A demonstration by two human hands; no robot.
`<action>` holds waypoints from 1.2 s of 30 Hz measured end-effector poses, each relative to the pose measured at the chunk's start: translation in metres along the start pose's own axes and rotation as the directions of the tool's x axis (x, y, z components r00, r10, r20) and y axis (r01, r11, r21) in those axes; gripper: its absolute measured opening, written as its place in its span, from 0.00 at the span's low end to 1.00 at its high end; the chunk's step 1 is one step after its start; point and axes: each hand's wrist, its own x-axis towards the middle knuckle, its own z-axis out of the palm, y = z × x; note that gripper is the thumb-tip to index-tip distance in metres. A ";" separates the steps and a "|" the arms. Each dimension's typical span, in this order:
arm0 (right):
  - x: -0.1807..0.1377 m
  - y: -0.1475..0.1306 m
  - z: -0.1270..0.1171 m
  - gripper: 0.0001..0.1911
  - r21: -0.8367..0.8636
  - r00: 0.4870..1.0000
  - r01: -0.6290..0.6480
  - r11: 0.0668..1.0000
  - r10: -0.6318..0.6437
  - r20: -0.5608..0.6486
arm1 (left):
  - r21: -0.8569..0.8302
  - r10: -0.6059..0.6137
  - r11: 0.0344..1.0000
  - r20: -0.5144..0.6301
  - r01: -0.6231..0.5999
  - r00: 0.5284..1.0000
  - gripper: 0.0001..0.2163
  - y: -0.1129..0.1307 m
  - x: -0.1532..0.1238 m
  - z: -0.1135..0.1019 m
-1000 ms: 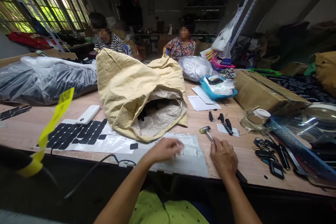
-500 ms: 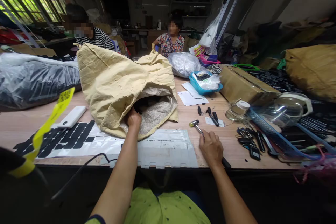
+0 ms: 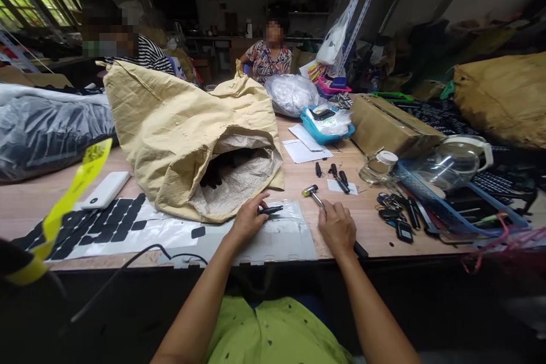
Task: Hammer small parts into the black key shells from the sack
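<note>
Between the fingers of my left hand (image 3: 251, 215) is a small slim black piece (image 3: 271, 210), held just above a grey-white mat (image 3: 294, 239); its exact kind I cannot make out. My right hand (image 3: 338, 228) is wrapped around a small hammer (image 3: 314, 195), its metal head pointing away from me and its dark handle end showing behind the wrist. Beyond my left hand lies a big cream cloth sack (image 3: 183, 119), its mouth gaping towards me with dark pieces (image 3: 217, 170) inside.
At left are a white power bank (image 3: 106, 190) and a sheet of black stickers (image 3: 106, 224). Several black tools (image 3: 339, 178), keys (image 3: 396, 216), a glass jar (image 3: 379, 166) and a blue basket (image 3: 452, 210) lie right. Two people sit across the table (image 3: 298, 173).
My left hand has come out of the sack with a black piece and moved right over the mat. My right hand still grips the hammer. The view has shifted slightly.
</note>
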 end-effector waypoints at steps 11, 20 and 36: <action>0.003 0.001 -0.003 0.12 0.058 0.995 -0.032 0.998 0.027 0.101 | 0.022 -0.034 0.999 -0.009 0.034 0.999 0.19 -0.006 0.002 0.008; -0.020 -0.018 -0.019 0.14 0.520 0.989 -0.118 0.846 0.052 0.140 | 0.127 -0.056 0.990 -0.022 0.058 0.998 0.07 0.003 0.006 0.012; -0.036 -0.067 -0.040 0.19 0.782 0.966 -0.014 0.623 -0.193 0.171 | 0.132 -0.140 0.981 -0.019 0.142 0.990 0.06 0.008 0.008 0.017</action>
